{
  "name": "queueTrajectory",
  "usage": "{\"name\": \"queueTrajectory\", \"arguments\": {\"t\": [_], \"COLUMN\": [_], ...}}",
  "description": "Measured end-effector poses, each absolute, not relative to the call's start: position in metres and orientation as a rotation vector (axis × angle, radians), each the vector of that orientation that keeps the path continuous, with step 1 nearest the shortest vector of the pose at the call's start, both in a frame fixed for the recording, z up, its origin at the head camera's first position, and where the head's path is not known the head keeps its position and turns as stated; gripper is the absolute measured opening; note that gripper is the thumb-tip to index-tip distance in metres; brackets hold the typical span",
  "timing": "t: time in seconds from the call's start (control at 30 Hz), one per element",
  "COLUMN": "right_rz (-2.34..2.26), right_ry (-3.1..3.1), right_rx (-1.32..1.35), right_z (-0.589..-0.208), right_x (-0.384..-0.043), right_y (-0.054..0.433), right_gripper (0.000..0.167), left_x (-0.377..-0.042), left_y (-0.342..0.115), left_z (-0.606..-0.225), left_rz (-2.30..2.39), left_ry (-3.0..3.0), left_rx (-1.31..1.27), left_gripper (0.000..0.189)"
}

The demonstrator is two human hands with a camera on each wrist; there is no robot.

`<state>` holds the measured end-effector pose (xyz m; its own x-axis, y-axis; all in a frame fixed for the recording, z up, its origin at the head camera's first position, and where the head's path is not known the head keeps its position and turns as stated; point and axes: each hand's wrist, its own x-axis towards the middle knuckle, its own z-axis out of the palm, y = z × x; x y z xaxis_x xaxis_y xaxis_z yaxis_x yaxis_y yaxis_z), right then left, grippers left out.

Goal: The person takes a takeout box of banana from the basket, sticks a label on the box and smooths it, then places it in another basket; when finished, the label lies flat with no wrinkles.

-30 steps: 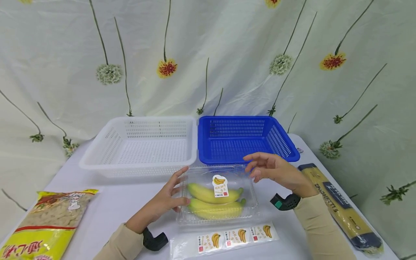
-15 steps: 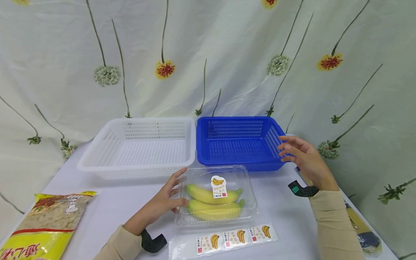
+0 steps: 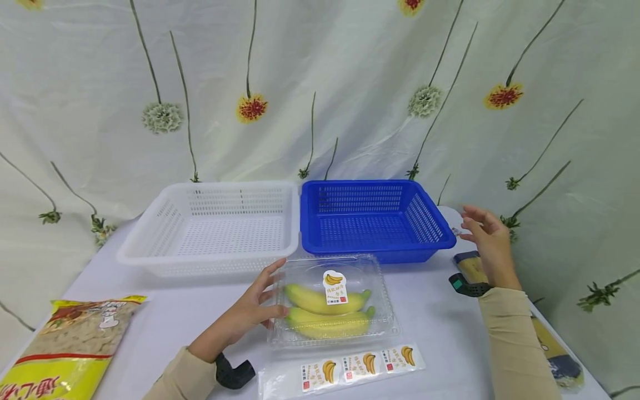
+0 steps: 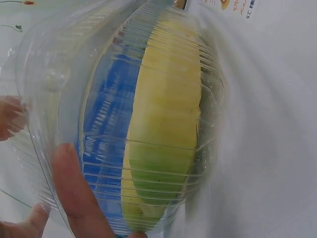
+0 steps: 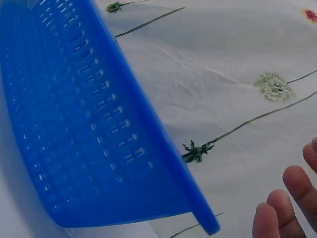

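Observation:
A clear plastic clamshell box [image 3: 295, 275] with two bananas [image 3: 327, 324] inside stands mid-table. A banana label [image 3: 335, 287] is on its lid. My left hand [image 3: 252, 305] rests against the box's left side with fingers spread; in the left wrist view its fingers [image 4: 74, 188] touch the clear plastic. Off to the right, my right hand [image 3: 492, 247] is raised beside the blue basket [image 3: 370, 256], fingers loosely bent and holding nothing. Below the hand lies a spaghetti packet [image 3: 470, 266], partly hidden by the arm. A small printed item [image 3: 456, 231] lies near the fingertips.
A white basket [image 3: 210, 261] stands left of the blue one, behind the box. At the front lies a strip of banana stickers [image 3: 360, 368]. A yellow bag of pasta [image 3: 75, 344] is at the left. A flowered cloth [image 3: 300, 83] hangs behind the table.
My right hand has moved right, from above the box's right corner, past the blue basket, to its right side. The left hand and the box stay put.

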<state>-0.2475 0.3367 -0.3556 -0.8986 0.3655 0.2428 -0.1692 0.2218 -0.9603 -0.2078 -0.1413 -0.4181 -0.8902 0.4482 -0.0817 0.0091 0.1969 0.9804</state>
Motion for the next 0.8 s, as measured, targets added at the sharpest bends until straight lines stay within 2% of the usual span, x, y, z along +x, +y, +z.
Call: {"name": "queueTrajectory", "arguments": {"t": [0.1,0.17,0.27,0.33,0.4,0.53,0.6,0.8], "right_rz": [1.751,1.76,1.786,1.892,2.02,2.258,2.32,2.418], "right_ry": [-2.129,-2.207,-2.34,-2.34,-2.281,-2.084,-2.025,-1.962], "right_rx": [-0.287,-0.322,-0.301,-0.266,-0.224,-0.14,-0.101,-0.1], "right_z": [-0.362,-0.367,-0.375,-0.38,-0.385,-0.393,-0.396,-0.402], "right_x": [-0.255,-0.259,-0.262,-0.264,-0.265,-0.267,-0.267,-0.269], "right_y": [0.34,0.343,0.346,0.348,0.348,0.348,0.348,0.35], "right_gripper": [0.023,0.034,0.052,0.056,0.051,0.027,0.02,0.026], "left_x": [-0.207,-0.207,-0.207,-0.207,-0.207,-0.207,-0.207,-0.208], "left_y": [-0.142,-0.142,-0.141,-0.141,-0.141,-0.141,-0.142,-0.142], "left_z": [-0.418,-0.417,-0.417,-0.417,-0.417,-0.417,-0.417,-0.417], "left_rz": [1.74,1.74,1.735,1.731,1.731,1.733,1.731,1.727], "left_ry": [2.132,2.133,2.139,2.143,2.142,2.138,2.136,2.123], "left_rx": [0.425,0.425,0.423,0.421,0.422,0.424,0.424,0.43], "left_gripper": [0.11,0.11,0.11,0.11,0.11,0.11,0.109,0.109]}}
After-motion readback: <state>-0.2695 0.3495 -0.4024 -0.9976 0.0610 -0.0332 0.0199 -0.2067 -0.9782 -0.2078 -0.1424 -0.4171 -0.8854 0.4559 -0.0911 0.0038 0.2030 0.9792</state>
